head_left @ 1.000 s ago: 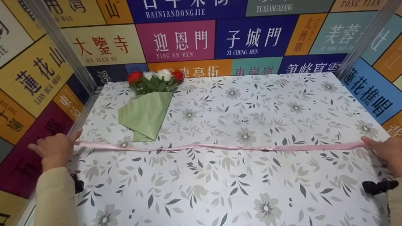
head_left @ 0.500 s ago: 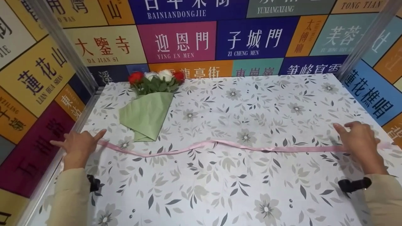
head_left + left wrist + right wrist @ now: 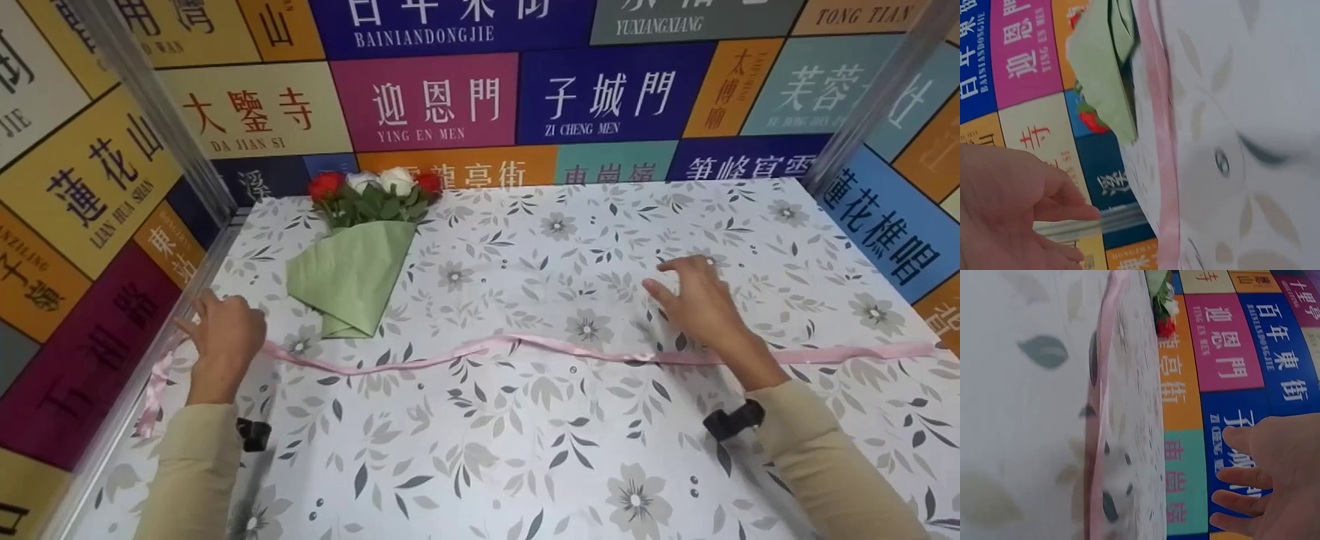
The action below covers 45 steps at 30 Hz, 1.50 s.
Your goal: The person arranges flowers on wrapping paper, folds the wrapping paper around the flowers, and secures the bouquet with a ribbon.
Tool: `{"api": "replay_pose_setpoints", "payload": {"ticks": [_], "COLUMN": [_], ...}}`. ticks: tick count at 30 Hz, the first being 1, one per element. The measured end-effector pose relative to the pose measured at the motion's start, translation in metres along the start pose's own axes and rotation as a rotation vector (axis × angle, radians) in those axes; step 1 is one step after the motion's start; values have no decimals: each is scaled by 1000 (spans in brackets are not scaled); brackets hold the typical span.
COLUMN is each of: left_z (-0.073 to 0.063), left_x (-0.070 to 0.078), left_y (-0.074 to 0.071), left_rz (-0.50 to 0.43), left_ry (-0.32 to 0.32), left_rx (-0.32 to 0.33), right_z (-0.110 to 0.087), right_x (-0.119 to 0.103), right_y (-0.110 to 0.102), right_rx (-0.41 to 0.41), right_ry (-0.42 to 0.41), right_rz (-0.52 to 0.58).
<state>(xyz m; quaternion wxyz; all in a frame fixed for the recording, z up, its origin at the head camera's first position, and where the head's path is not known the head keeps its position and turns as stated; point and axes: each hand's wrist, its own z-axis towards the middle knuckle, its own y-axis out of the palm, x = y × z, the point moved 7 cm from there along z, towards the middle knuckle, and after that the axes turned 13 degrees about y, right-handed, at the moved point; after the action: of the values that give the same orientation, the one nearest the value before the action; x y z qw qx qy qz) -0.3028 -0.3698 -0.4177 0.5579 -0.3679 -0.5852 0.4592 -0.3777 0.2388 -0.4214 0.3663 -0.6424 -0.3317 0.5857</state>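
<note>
A long pink ribbon (image 3: 450, 356) lies across the table from left to right, slightly wavy and raised in a low bend near its middle. Its left end droops over the table's left side. My left hand (image 3: 226, 341) hovers over the ribbon near that side and covers a short stretch of it. In the left wrist view, the left hand (image 3: 1022, 208) has loose fingers with nothing in them, apart from the ribbon (image 3: 1162, 140). Over the right half of the table my right hand (image 3: 697, 304) is spread, holding nothing; the right wrist view shows its fingers (image 3: 1241, 478) extended, away from the ribbon (image 3: 1103, 382).
A bouquet of red and white roses (image 3: 375, 187) in green wrapping paper (image 3: 356, 274) lies at the back left, behind the ribbon. A floral cloth (image 3: 525, 450) covers the table. Panels with large lettering (image 3: 435, 101) stand behind and beside it, with clear corner posts (image 3: 176, 97).
Both hands have moved inward from the ribbon's ends, the right one far to the left. They have let go of the ribbon, which now lies slack with its left end hanging down.
</note>
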Motion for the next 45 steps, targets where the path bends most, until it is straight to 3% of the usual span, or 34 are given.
{"api": "replay_pose_setpoints", "payload": {"ticks": [6, 13, 18, 24, 29, 33, 39, 45], "left_z": [2, -2, 0, 7, 17, 27, 43, 55], "left_x": [26, 52, 64, 70, 72, 72, 72, 69], "left_y": [8, 8, 13, 22, 32, 39, 47, 61], "left_rz": [-91, -159, -266, -341, -481, -552, -539, -477], "left_ry": [24, 85, 115, 67, 33, 67, 208, 258], "left_rx": [26, 147, 189, 187, 201, 196, 179, 34], "right_z": [6, 8, 6, -1, -6, -9, -6, 0], "right_x": [-51, -95, -125, -173, -209, -231, -253, -267], "right_y": [39, 78, 108, 147, 168, 184, 210, 234], "right_rx": [-90, -135, -197, -317, -376, -447, -550, -562], "right_ry": [-66, -138, -171, -229, -293, -273, -157, -24], "right_rz": [116, 281, 356, 367, 369, 417, 618, 789]}}
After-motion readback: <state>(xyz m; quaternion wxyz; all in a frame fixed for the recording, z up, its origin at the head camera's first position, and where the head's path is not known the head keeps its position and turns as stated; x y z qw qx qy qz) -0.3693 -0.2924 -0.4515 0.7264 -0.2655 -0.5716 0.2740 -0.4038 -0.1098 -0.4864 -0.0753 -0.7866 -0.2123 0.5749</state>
